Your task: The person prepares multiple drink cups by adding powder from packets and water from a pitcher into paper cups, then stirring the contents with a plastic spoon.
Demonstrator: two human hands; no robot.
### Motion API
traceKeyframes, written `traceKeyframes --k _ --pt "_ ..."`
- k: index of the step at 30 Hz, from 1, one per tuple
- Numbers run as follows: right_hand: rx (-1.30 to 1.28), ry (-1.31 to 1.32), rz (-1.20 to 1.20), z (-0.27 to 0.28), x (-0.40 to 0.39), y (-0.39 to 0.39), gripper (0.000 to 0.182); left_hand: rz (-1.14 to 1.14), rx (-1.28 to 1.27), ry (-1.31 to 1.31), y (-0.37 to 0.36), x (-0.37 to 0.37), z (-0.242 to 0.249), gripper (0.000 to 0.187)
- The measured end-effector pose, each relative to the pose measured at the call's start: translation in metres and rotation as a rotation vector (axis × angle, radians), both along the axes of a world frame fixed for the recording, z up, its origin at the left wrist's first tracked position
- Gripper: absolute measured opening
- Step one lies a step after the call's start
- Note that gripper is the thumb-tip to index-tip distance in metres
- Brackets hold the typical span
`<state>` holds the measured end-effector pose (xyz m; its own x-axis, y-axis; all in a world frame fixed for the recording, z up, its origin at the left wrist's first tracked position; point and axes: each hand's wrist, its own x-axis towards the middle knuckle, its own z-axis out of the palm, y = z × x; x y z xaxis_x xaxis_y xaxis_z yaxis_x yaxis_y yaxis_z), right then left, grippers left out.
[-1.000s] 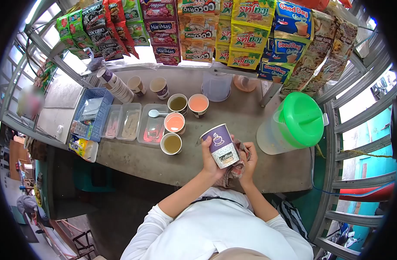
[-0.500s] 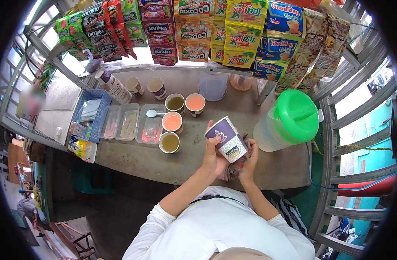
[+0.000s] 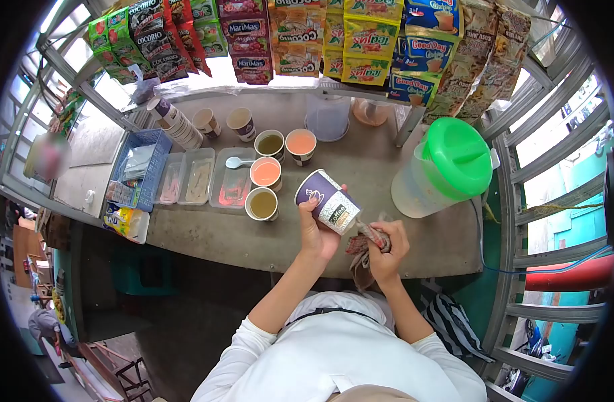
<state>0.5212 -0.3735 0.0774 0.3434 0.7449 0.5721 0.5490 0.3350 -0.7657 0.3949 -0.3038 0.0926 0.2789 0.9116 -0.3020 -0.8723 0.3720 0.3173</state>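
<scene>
A purple and white paper coffee cup [image 3: 328, 203] is tilted in my left hand [image 3: 316, 234], its rim toward the upper left and its base toward the lower right. What is inside the cup does not show. My right hand [image 3: 388, 254] grips a crumpled brownish cloth [image 3: 362, 262] with red patches, close to the cup's base. Left of the cup stand several filled paper cups: two with a pink drink [image 3: 265, 173] and two with a greenish drink [image 3: 262, 204].
A large pitcher with a green lid [image 3: 457, 159] stands at the right. Plastic containers [image 3: 198, 175], a spoon [image 3: 239, 163], a blue basket [image 3: 161, 144] and stacked cups [image 3: 178, 127] are at the left. Drink sachets [image 3: 366, 40] hang above the far edge.
My left hand has moved left with the cup. My right hand and the cloth have drawn away from the cup's side, slightly to the right. The camera view has shifted a little.
</scene>
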Motion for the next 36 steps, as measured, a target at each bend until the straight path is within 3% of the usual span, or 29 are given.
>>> traceKeyframes --k 4,7,13,17,26,36 --pt "-0.022 -0.262 0.022 -0.003 -0.004 -0.006 0.042 -0.008 -0.009 -0.011 -0.013 0.0 -0.001 0.056" --pt "-0.065 -0.316 0.071 -0.004 -0.012 -0.013 0.042 -0.038 -0.023 -0.041 -0.016 -0.005 -0.013 0.056" --pt "-0.093 -0.236 0.124 -0.01 -0.025 -0.024 0.038 0.146 -0.084 0.28 -0.023 0.002 -0.02 0.054" --pt "-0.127 -0.197 0.139 -0.007 -0.022 -0.026 0.038 0.249 -0.066 0.268 -0.027 0.006 -0.009 0.05" --pt "-0.108 -0.349 0.103 -0.009 -0.016 -0.019 0.036 0.231 -0.094 0.292 -0.027 0.008 -0.004 0.049" --pt "-0.196 -0.272 0.187 0.002 -0.023 -0.027 0.03 0.17 -0.096 0.317 -0.026 0.007 -0.015 0.046"
